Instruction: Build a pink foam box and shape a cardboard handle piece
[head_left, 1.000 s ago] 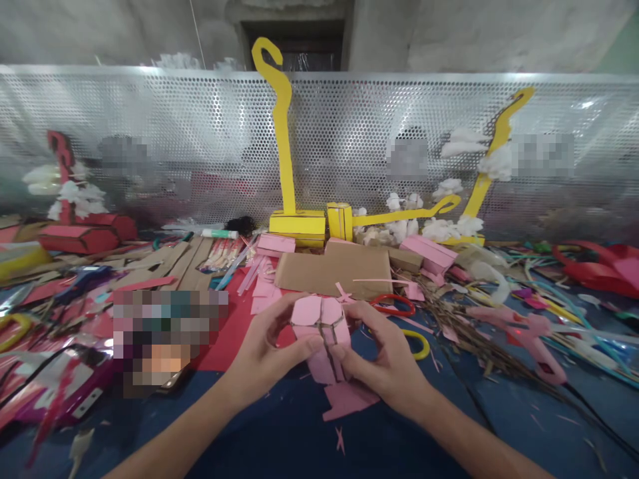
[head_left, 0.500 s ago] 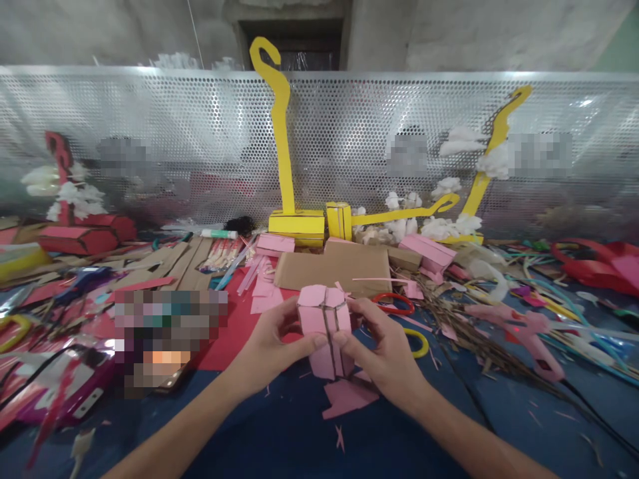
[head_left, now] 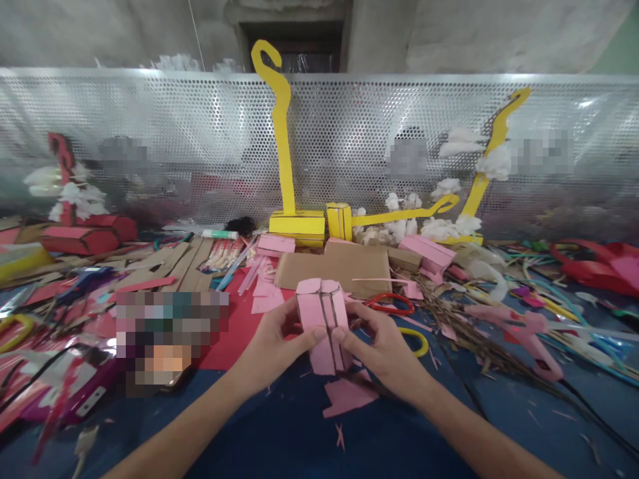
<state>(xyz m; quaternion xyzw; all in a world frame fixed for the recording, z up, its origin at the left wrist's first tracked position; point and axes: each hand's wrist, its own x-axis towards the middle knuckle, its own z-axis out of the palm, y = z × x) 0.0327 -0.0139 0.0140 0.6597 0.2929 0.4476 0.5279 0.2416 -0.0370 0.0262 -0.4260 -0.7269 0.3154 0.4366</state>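
Observation:
Between my hands is a small pink paper-covered box (head_left: pixel 319 313) with dark seams, held above the blue tabletop. My left hand (head_left: pixel 284 339) grips its left side, thumb on the front face. On the right side my right hand (head_left: pixel 379 339) does the same, its thumb close to the dark seam. The fingers behind the box are partly hidden. A pink paper scrap (head_left: pixel 349 394) lies just below the box. Behind my right hand are red-handled scissors (head_left: pixel 392 305) and a yellow scissor handle (head_left: pixel 417 342).
A pink glue gun (head_left: pixel 532 336) lies on the right beside brown twigs (head_left: pixel 469 326). Brown cardboard (head_left: pixel 334 269) and pink boxes (head_left: pixel 426 253) lie farther back. Yellow hook-shaped stands (head_left: pixel 284 146) rise before a perforated metal panel (head_left: pixel 190 133). Scraps and a purple device (head_left: pixel 74 392) crowd the left.
The pink box has tilted, so more of its front face shows and less of its top. Both hands still hold it in nearly the same place.

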